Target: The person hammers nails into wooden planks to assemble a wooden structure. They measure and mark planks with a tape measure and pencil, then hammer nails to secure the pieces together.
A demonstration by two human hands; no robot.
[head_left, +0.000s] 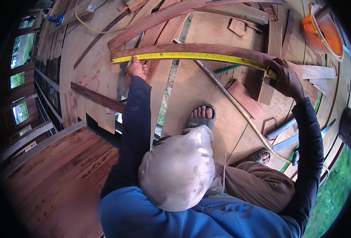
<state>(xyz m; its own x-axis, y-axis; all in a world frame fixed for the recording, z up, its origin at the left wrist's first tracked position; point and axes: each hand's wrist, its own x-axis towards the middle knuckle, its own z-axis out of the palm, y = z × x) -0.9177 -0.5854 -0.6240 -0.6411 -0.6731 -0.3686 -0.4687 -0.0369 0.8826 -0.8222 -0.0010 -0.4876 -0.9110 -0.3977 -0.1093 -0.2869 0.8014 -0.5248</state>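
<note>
A yellow tape measure (191, 56) is drawn out along the near edge of a curved reddish-brown board (207, 49). Its blade end lies by the board's left end. My left hand (137, 68), fingers curled, holds the blade against the board a short way in from that end. At the right end of the board, my right hand (288, 78) is wrapped round the tape's case, most of which the fingers hide. Under that hand stands a block of layered timber (266, 92).
An orange bucket (329, 37) stands at the far right. A long pole (235, 99) slants across the plywood floor. Near my right foot lies a handsaw (287, 142). More boards (159, 23) are stacked behind, and a gap in the floor (165, 99) shows greenery below.
</note>
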